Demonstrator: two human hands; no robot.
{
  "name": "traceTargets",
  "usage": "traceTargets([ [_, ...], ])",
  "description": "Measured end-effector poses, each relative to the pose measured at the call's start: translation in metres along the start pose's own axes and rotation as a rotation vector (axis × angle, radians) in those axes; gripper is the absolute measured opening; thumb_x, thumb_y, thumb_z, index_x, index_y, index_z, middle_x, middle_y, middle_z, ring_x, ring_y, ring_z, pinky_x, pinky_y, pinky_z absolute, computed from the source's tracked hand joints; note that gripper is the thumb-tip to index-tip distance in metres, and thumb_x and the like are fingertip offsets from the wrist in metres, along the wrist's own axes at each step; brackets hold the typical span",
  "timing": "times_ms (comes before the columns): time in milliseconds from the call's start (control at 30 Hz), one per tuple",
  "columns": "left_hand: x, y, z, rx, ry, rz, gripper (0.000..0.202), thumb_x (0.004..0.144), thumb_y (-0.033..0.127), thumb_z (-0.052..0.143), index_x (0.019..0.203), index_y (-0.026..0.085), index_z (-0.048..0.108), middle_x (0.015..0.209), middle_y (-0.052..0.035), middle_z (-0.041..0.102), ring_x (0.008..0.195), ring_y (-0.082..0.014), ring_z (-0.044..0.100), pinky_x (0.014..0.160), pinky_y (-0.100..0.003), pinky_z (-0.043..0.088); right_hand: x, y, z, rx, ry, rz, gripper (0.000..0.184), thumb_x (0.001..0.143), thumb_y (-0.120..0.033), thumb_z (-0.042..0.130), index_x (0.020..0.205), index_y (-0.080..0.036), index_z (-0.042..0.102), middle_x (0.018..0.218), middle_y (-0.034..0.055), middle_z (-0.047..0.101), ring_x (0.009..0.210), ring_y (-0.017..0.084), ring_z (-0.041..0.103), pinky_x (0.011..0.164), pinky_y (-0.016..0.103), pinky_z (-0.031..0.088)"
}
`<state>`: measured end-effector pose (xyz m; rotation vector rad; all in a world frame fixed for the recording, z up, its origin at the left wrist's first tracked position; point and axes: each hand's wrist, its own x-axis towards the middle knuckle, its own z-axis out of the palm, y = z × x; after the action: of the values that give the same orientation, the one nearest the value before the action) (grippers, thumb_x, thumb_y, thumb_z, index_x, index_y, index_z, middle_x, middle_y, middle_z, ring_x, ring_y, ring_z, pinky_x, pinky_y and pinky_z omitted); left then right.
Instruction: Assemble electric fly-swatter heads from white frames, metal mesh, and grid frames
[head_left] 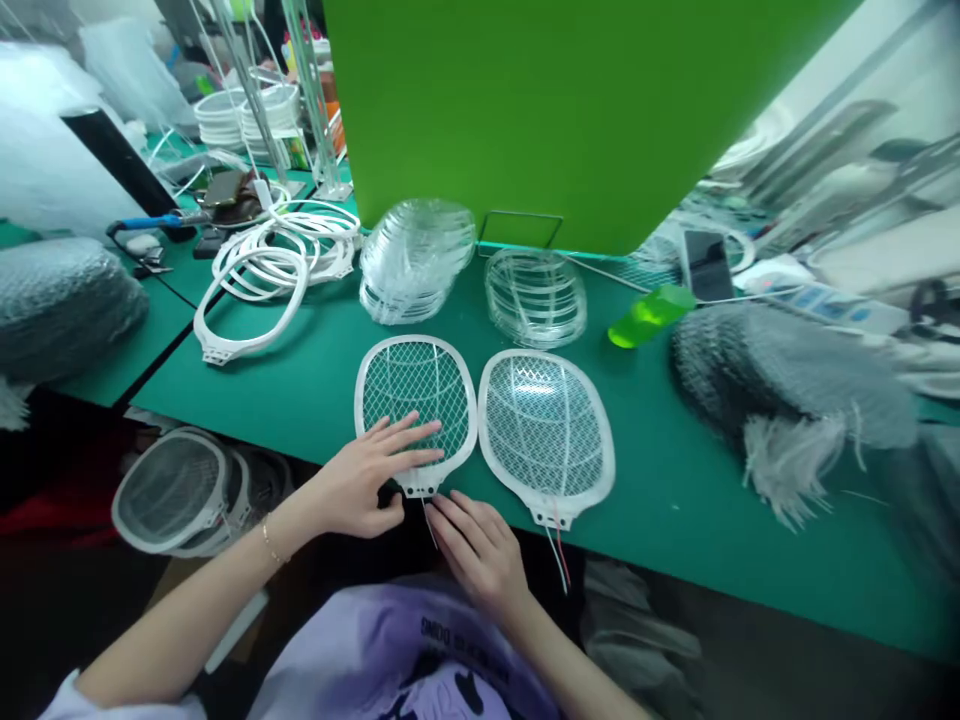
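Note:
Two white racket-shaped frames with wire mesh lie side by side on the green table (300,380). My left hand (371,478) rests flat, fingers spread, on the lower part of the left mesh frame (416,395). My right hand (476,545) sits at that frame's neck by the table edge, fingers bent around thin wires that hang from it. The right mesh frame (546,425) lies untouched, with red and white wires (559,555) dangling off the edge.
Stacks of clear plastic grilles (416,258) (535,295) stand behind the frames. Empty white frame rings (259,275) lie at the left. A green bottle (651,313), a phone (706,265) and grey mesh bundles (780,385) are at the right. A green board (555,110) stands behind. Finished mesh heads (176,490) sit below the table.

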<state>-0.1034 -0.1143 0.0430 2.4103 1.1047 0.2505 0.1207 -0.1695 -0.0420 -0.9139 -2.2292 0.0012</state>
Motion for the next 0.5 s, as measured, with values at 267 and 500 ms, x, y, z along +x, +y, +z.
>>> traceTargets([
  [267,-0.008,-0.023,0.012,-0.071,0.037,0.129,0.022,0.093,0.025,0.058,0.114,0.021,0.063,0.153,-0.0097,0.047,0.149,-0.025,0.03,0.122,-0.05,0.021,0.024,-0.003,0.004,0.252,0.13,0.09,0.03,0.09,-0.004,0.058,0.116,-0.017,0.068,0.102,0.0085,0.076,0.101,0.02,0.069,0.085,0.034,0.058],
  [500,-0.009,-0.028,0.017,-0.003,0.057,0.179,0.025,0.097,0.024,0.055,0.118,0.026,0.067,0.15,-0.0067,0.051,0.149,-0.0249,0.028,0.122,-0.05,0.022,0.016,-0.008,0.002,0.2,0.112,0.201,0.034,0.089,-0.003,0.056,0.114,-0.022,0.069,0.103,0.008,0.075,0.103,0.022,0.069,0.085,0.039,0.058],
])
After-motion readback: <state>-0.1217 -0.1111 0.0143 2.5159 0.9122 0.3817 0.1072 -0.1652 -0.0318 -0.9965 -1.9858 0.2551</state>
